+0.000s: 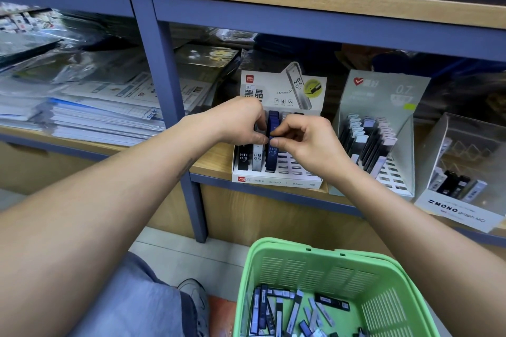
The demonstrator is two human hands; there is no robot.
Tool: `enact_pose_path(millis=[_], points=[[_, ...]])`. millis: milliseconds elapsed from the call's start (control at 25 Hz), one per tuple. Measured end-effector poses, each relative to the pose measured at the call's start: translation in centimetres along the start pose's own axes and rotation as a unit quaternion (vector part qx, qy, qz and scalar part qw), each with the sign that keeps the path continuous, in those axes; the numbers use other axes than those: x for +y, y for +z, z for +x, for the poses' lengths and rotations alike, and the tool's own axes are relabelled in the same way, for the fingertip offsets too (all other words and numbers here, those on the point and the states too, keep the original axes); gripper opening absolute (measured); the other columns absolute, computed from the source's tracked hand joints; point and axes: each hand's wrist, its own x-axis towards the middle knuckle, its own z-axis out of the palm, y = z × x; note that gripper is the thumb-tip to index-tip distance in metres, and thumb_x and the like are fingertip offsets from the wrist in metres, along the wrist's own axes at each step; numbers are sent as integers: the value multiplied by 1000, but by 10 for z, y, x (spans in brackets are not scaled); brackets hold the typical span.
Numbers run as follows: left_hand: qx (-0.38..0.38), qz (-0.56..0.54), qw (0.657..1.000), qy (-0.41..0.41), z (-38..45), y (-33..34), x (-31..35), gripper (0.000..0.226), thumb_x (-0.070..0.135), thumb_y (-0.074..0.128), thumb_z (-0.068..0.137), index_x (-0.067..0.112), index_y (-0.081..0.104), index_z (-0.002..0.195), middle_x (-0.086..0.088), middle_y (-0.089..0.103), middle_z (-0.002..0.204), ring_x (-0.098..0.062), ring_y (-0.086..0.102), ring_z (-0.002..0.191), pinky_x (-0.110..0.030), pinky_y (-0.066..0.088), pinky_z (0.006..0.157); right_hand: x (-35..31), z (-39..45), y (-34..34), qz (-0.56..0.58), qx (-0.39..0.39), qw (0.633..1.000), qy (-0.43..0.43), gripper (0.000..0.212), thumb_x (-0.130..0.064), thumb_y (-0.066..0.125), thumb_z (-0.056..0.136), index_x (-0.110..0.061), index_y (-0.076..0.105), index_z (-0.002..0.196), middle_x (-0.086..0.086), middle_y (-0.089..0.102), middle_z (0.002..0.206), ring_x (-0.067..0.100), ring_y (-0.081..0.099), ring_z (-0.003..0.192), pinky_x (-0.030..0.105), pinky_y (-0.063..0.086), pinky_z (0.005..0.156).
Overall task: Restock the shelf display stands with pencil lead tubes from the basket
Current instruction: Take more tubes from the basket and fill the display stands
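Both hands at white display stand [276,178] on shelf [216,164]. Left hand [241,120] and right hand [304,139] pinch dark blue lead tube [272,153] (marked HB 0.5), upright in stand's third column. Green basket [309,262] below, loose tubes [295,312] inside.

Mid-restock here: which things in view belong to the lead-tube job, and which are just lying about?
Job:
- green basket of loose lead tubes
- HB 0.5 display stand
- blue tube that left hand and right hand are seating
- 0.7 stand
- MONO stand

Lying about:
- stacked papers
- plastic-wrapped packs
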Motion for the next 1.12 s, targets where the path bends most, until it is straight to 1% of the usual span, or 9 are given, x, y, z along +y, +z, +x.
enact_pose_path(millis=[120, 280, 440, 600, 720, 800, 920, 1000, 1120], points=[[-2, 12, 1000, 6, -1, 0, 0, 24, 40, 73, 86, 21, 76, 99, 3, 71, 95, -22, 64, 93, -33, 50, 78, 3, -2, 2, -12, -15, 1000, -5, 13, -7, 79, 85, -18, 72, 81, -7, 69, 76, 8, 64, 73, 29, 55, 72], [-3, 21, 1000, -18, -3, 1, 1, 46, 44, 71, 88, 11, 70, 119, -5, 69, 117, -25, 63, 109, -38, 52, 93, 15, -5, 7, -101, 20, 993, -61, 4, -8, 77, 86, -12, 77, 87, -5, 65, 86, 10, 60, 78, 21, 45, 70], [-6, 28, 999, -15, -6, -2, 3, 48, 44, 70, 90, 10, 68, 124, -6, 69, 123, -25, 62, 114, -37, 51, 95, 15, -6, 9, -126, 18, 990, -60, 6, -10, 75, 89, -11, 78, 94, -6, 58, 92, 12, 56, 80, 22, 41, 70], [26, 14, 1000, -4, -15, -9, 16, 34, 41, 66, 92, 15, 71, 114, -3, 72, 110, -21, 62, 96, -29, 47, 78, 11, -21, -5, -114, 56, 991, -50, 17, -11, 67, 93, -15, 75, 108, -7, 60, 96, 4, 57, 85, 16, 44, 76], [75, -9, 996, 55, -27, -12, 48, 24, 35, 61, 94, 16, 73, 103, 0, 73, 97, -18, 65, 89, -34, 53, 80, 16, -61, -13, -85, 62, 994, -29, 15, -8, 66, 92, -16, 76, 98, -16, 64, 87, -4, 59, 81, 11, 41, 73], [27, -34, 991, 123, -36, 5, 84, 19, 28, 59, 94, 16, 73, 98, 2, 72, 90, -15, 64, 83, -31, 52, 77, 32, -99, -15, -48, -18, 998, 33, 13, -9, 65, 91, -17, 76, 91, -17, 67, 78, -3, 60, 71, 13, 42, 67], [-137, 10, 977, 165, -42, 65, 127, 12, 20, 57, 89, 14, 68, 88, -6, 70, 84, -25, 61, 77, -36, 53, 71, 70, -155, -9, -50, -168, 974, 145, 14, -11, 62, 89, -17, 74, 86, -6, 68, 70, 5, 58, 59, 29, 49, 61], [-224, 48, 962, 150, -37, 114, 136, 9, 15, 54, 87, 14, 62, 84, -10, 68, 85, -31, 62, 79, -41, 54, 69, 98, -184, 0, -83, -232, 947, 205, 17, -12, 59, 88, -19, 75, 89, -6, 72, 77, 9, 65, 67, 32, 53, 66], [-306, 62, 943, 113, -35, 182, 142, 8, 9, 57, 85, 5, 63, 82, -12, 65, 82, -32, 63, 80, -41, 54, 68, 143, -216, 19, -147, -272, 911, 272, 26, -7, 57, 87, -17, 76, 103, 2, 75, 101, 18, 69, 92, 24, 49, 76]])
